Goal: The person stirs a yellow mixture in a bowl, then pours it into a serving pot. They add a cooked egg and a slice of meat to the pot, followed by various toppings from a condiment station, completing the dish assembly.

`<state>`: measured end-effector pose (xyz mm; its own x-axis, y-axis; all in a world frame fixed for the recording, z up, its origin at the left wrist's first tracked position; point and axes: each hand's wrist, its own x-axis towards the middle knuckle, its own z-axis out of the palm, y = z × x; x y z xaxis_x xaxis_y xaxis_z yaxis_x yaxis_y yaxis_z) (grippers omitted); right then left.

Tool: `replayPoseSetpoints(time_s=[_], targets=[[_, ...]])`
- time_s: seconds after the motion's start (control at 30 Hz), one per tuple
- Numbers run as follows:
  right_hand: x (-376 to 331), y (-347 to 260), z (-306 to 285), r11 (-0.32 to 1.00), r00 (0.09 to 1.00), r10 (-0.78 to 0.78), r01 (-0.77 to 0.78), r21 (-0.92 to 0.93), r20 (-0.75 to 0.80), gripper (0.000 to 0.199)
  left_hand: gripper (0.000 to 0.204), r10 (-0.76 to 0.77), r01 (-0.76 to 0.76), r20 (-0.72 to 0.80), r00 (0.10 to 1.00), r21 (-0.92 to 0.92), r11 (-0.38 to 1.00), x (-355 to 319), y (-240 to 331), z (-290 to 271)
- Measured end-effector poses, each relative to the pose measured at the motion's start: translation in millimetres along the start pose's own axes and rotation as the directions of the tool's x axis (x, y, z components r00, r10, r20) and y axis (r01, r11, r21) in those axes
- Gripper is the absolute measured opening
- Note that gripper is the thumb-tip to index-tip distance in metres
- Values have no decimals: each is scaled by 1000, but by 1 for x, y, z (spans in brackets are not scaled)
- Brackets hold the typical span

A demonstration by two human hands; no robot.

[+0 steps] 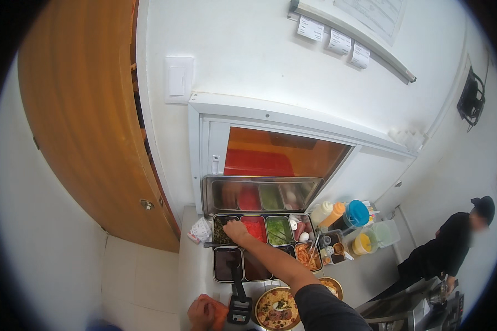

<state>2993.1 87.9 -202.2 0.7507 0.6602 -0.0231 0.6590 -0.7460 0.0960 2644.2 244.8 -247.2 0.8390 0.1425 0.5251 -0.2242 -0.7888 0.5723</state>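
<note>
My right hand (236, 230) reaches forward into the far left compartment of a steel topping station (263, 245), over a pan of dark chopped filling (222, 230); its fingers are bunched down into the pan, and what they hold is hidden. My left hand (202, 313) rests at the bottom edge on an orange cloth (220, 314), fingers curled on it. Beside it lies a black handheld device (239, 306). A round pizza (278, 309) with toppings sits under my right forearm.
Other pans hold red (254, 227), green (278, 230) and orange (307, 256) toppings. Sauce bottles (328, 213) and tubs (362, 243) stand to the right. The station's lid (259, 194) stands raised. A person in black (447, 248) works at the far right. A wooden door (88, 121) is at left.
</note>
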Motion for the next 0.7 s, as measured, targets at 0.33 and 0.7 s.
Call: replayPoseSetpoints(time_s=[0.33,0.7], targets=[[14,3,9,974,987,115,-90,207,-114,16,10,9,-9,0,1000,-42,999,-2,-7,2],[-18,16,-7,497,956,282,-216,840,78,23,8,-88,87,2,996,-94,992,5,3,-3]])
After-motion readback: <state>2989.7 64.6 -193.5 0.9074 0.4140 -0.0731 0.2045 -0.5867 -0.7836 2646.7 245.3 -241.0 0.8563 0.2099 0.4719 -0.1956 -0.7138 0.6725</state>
